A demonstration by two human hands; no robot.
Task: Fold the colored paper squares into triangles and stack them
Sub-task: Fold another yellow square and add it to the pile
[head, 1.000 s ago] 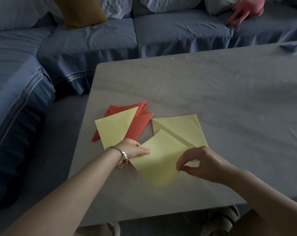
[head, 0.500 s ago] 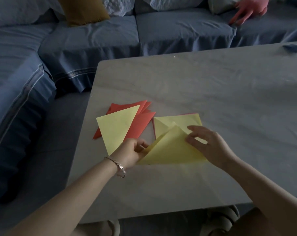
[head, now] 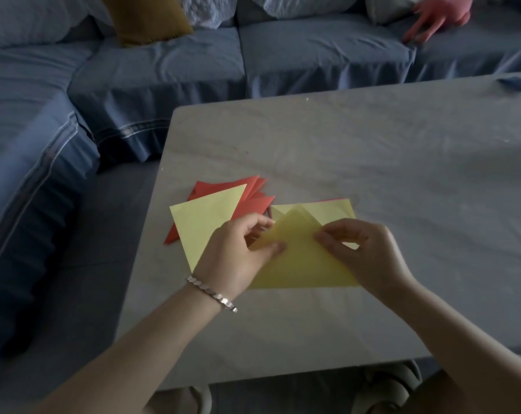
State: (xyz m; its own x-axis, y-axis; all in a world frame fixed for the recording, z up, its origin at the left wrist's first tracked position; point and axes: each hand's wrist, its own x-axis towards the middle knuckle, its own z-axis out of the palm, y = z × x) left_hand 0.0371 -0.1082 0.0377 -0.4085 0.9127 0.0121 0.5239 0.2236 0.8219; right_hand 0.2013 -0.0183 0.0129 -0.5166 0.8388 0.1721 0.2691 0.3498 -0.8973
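A yellow paper sheet (head: pixel 301 261) is folded over into a triangle, its long edge toward me and its tip pointing away. My left hand (head: pixel 238 252) pinches its left sloping edge between thumb and fingers. On the right sloping edge my right hand (head: pixel 363 249) pinches it with curled fingers. Under the tip lies a flat yellow square (head: pixel 327 210). To the left, a folded yellow triangle (head: pixel 205 219) lies on top of a stack of red folded triangles (head: pixel 250 198).
All the paper lies near the left front corner of a pale marble table (head: pixel 372 150). A blue sofa (head: pixel 163 67) wraps around the far and left sides, with a mustard cushion (head: pixel 145 16) and a pink object (head: pixel 438 13). A small blue item (head: pixel 516 83) sits at the table's far right.
The yellow sheet's near corner was lifted and brought over to the far corner, forming a triangle. Both hands moved from its outer corners onto its two sloping edges.
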